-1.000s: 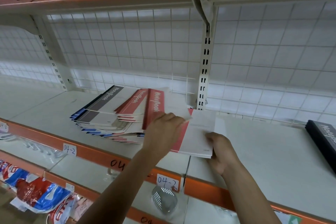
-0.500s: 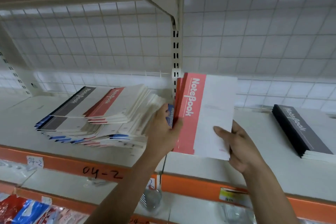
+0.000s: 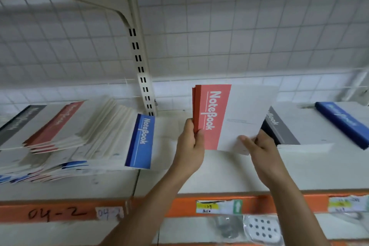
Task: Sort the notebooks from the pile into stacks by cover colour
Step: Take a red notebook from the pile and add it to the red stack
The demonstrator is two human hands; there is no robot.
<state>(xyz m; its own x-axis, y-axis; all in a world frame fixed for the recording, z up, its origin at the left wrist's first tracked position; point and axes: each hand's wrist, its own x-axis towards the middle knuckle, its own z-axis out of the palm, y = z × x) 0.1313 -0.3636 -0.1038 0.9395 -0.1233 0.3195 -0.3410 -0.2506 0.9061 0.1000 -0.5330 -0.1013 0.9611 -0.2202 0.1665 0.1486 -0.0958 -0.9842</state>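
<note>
Sorting looks early: your left hand grips the spine and your right hand pinches the corner of red-banded white paper notebooks, mid-frame above the white shelf. A grey-banded stack and a blue-banded stack lie right; the mixed pile at left awaits.

One head-worn wide-angle camera faces forward at the shelf, near enough that the left hand and right hand reach over it. Both enter from the bottom edge. The grid back bows with lens distortion.
</note>
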